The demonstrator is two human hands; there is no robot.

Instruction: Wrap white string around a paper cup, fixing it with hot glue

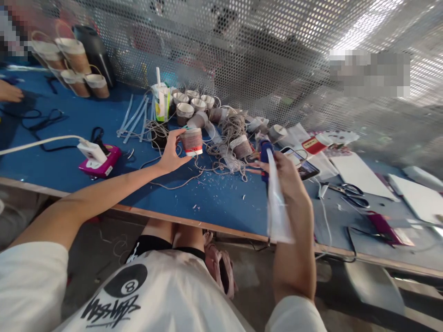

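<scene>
White shirt (180, 295) | left hand (172, 153): gripping cord-wrapped cup (192, 139) (red-banded) | right hand (286, 171): gripping blue glue gun (266, 153)

Saw number 8 (129, 287) in white circle (126, 289) on black ball (112, 283), printed on person's white shirt (180, 288). Big black scribbly letters (110, 311) sat by ball; couldn't make out word. Marks on drink carton (162, 103) looked too small to read.
</scene>
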